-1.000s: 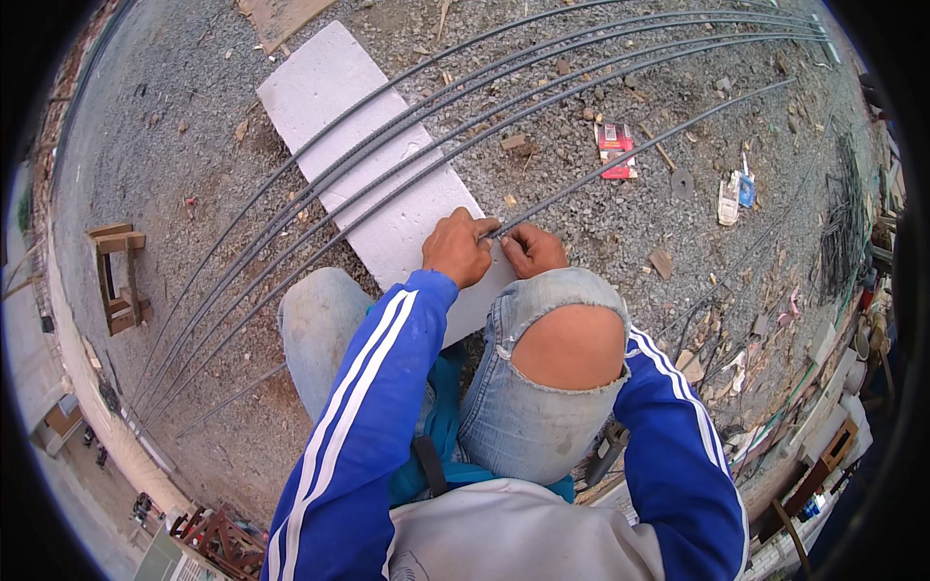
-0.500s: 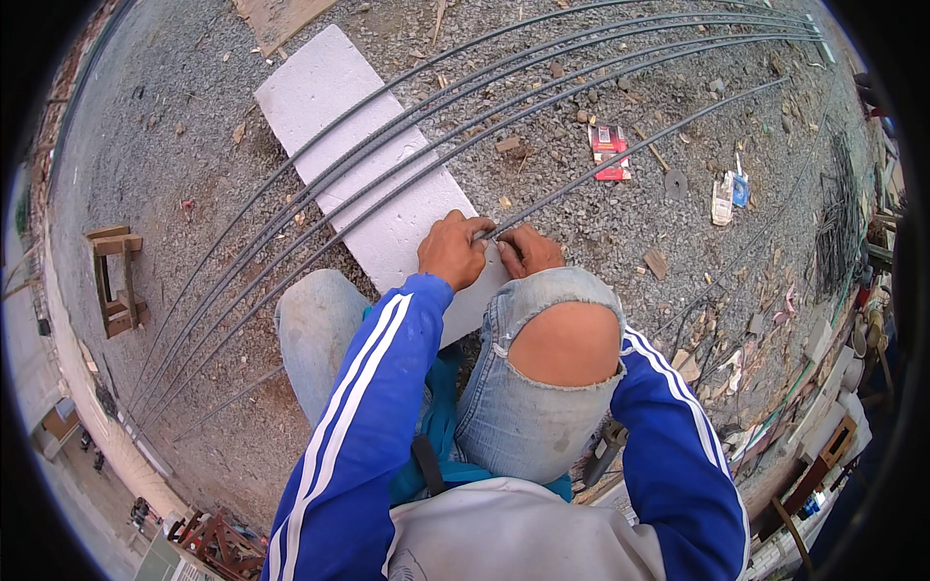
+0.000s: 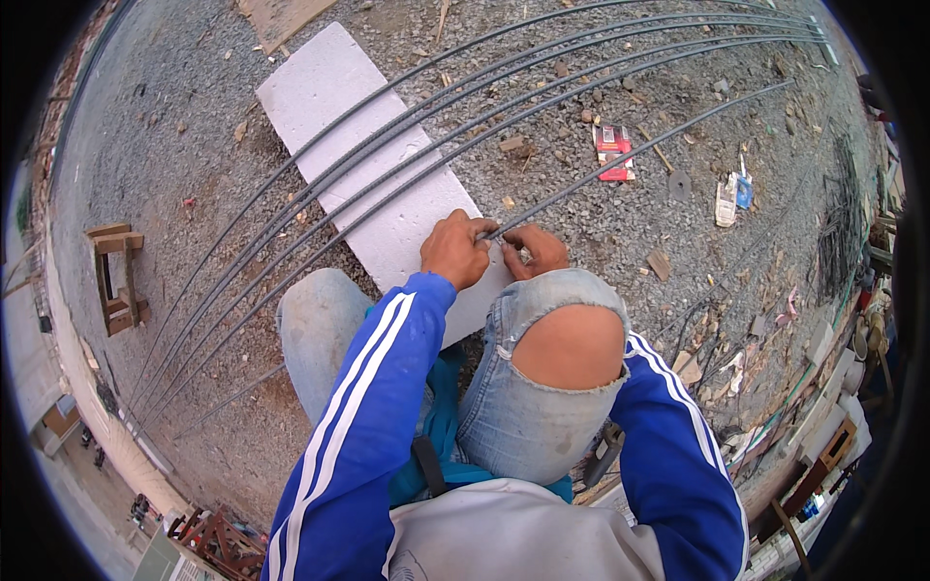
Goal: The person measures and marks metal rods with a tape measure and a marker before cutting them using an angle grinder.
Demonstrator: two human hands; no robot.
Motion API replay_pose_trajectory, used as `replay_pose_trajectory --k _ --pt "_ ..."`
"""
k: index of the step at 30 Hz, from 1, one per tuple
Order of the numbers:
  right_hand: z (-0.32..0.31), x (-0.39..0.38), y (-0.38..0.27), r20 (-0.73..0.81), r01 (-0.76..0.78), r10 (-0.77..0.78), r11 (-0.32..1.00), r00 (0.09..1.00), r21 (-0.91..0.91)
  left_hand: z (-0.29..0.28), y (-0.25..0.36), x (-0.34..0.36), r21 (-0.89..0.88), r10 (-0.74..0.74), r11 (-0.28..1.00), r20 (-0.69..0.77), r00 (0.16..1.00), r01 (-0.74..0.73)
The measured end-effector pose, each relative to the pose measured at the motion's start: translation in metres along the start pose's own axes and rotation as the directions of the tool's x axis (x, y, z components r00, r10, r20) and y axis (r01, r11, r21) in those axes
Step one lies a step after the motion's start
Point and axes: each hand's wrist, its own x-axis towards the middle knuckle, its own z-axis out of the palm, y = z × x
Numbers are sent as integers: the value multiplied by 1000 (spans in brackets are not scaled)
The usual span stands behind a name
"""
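A single ribbed steel rebar (image 3: 572,192) slants from between my hands toward the far right. My left hand (image 3: 455,250) is closed round its near end, thumb and forefinger gripping the bar. Just to the right, my right hand (image 3: 536,252) is bent into a pinch beside the bar, above my knee. Whatever its fingertips hold is too small to make out. Under my hands lies a long white foam slab (image 3: 325,82). Several more rebars (image 3: 373,145) cross over it, curving from lower left to upper right.
Gravel ground surrounds me. To the right lie a red packet (image 3: 613,153), a trowel-like tool (image 3: 679,184), a white-and-blue wrapper (image 3: 727,198) and a dark heap of thin wire (image 3: 838,223). A small wooden frame (image 3: 118,276) stands at left; a board (image 3: 286,17) lies far off.
My right hand has shifted very slightly to the right, its fingers a little more lifted. The left hand keeps its grip on the rebar, and the bars stay in place.
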Motion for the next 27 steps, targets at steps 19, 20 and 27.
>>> replay_pose_trajectory --k 19,20,27 --pt "18 7 15 206 -580 545 727 813 367 -2 2 -1 31 14 999 -8 1000 -13" --pt "17 6 16 222 -581 537 739 814 342 -2 2 -1 31 15 999 -9 1000 -15" --pt "8 -5 2 98 -395 384 864 918 314 -3 5 0 18 -14 1000 21 1000 13"
